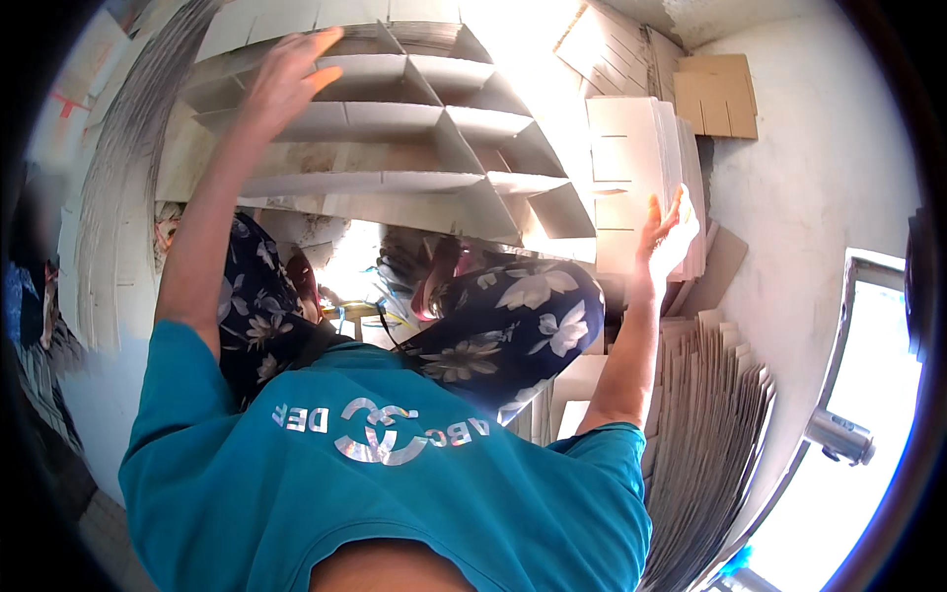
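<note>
A cardboard divider grid point(395, 120), built of crossed upright strips, stands in front of me. My left hand point(286, 84) is over its far left part, with orange coverings on two fingertips. Those fingers are stretched and apart, and nothing shows between them. To the right stands a stack of slotted cardboard sheets point(626, 158). At the right side of that stack is my right hand point(671, 237), thumb and fingers apart, touching or very near the sheets. No sheet is plainly gripped in it.
Many cardboard strips point(705, 424) are packed on edge at my lower right. Another tall pile of cardboard point(123, 168) rises on the left. Slotted cardboard pieces point(715, 96) lean by the white wall point(819, 148). A bright door or window point(868, 395) is at the right.
</note>
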`<state>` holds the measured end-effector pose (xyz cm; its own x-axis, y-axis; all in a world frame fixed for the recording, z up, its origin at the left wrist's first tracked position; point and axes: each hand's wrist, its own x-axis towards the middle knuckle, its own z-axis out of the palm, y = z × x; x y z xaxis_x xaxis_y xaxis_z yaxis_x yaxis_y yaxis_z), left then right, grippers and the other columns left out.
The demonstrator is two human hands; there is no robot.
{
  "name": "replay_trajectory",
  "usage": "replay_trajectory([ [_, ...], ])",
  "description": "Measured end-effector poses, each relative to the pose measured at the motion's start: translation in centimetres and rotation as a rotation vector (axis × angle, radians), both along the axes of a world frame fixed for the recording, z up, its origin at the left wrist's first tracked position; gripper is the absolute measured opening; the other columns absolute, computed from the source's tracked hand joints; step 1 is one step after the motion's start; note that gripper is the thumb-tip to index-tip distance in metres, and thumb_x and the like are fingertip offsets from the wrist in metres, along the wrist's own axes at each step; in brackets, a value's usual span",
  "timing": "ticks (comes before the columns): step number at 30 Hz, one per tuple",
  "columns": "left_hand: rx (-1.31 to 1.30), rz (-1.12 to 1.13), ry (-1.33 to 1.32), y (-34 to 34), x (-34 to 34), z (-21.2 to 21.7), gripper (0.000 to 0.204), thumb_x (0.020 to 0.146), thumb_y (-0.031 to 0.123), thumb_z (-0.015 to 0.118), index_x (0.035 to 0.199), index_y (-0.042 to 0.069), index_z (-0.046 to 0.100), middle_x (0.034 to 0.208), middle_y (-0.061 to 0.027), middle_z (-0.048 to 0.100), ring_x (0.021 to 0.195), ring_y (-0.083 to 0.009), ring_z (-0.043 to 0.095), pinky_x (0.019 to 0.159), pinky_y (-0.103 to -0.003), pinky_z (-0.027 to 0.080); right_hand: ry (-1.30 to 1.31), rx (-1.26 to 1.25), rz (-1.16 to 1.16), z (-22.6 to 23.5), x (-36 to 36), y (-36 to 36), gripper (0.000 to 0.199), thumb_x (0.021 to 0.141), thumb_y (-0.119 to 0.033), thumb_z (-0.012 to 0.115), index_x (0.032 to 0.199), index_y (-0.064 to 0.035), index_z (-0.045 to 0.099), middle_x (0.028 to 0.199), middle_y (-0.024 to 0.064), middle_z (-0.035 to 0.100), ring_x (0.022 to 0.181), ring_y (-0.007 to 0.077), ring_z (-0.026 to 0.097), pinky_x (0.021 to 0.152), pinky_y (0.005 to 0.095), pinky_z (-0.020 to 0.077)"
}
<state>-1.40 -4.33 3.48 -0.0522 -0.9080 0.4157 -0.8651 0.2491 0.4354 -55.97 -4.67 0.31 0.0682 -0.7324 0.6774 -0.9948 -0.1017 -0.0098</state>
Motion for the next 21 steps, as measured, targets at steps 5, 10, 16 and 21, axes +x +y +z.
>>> replay_trajectory([
  [5,-0.074,-0.011,0.062,3.9,0.9,0.6,0.048,0.075,0.001,0.071,0.121,0.006,0.059,0.104,-0.0131,0.064,0.094,-0.0261,0.060,0.081,-0.033,0.048,0.255,0.473,-0.436,-0.8,-1.6,3.5,0.086,0.066,-0.043,0.079,0.131,-0.0018,0.040,0.123,0.0128,0.049,0.113,0.0329,0.047,0.085,0.0488,0.0449],
  [10,-0.015,0.044,0.070,6.3,1.2,0.5,0.045,0.076,0.002,0.071,0.119,0.004,0.060,0.099,-0.0153,0.064,0.089,-0.0267,0.061,0.078,-0.035,0.048,0.067,0.443,-0.373,-1.5,-5.4,2.4,0.074,0.063,-0.040,0.081,0.118,-0.0028,0.050,0.114,0.0133,0.056,0.104,0.0335,0.051,0.085,0.0442,0.0457],
  [16,0.028,0.088,0.109,8.9,1.6,0.6,0.041,0.077,0.002,0.070,0.117,0.002,0.061,0.100,-0.0146,0.065,0.091,-0.0258,0.063,0.080,-0.033,0.049,-0.385,0.286,-0.168,0.7,-4.1,2.2,0.050,0.066,-0.033,0.081,0.071,0.0007,0.044,0.063,0.0155,0.049,0.058,0.0269,0.040,0.058,0.0378,0.0392],
  [21,-0.011,0.038,0.187,9.0,0.9,0.3,0.042,0.076,-0.002,0.070,0.116,0.004,0.062,0.100,-0.0104,0.067,0.091,-0.0186,0.064,0.082,-0.030,0.050,-0.344,0.400,-0.201,1.1,-7.2,1.5,0.048,0.076,-0.030,0.074,0.058,-0.0009,0.042,0.053,0.0051,0.035,0.055,0.0155,0.028,0.051,0.0325,0.0273],
])
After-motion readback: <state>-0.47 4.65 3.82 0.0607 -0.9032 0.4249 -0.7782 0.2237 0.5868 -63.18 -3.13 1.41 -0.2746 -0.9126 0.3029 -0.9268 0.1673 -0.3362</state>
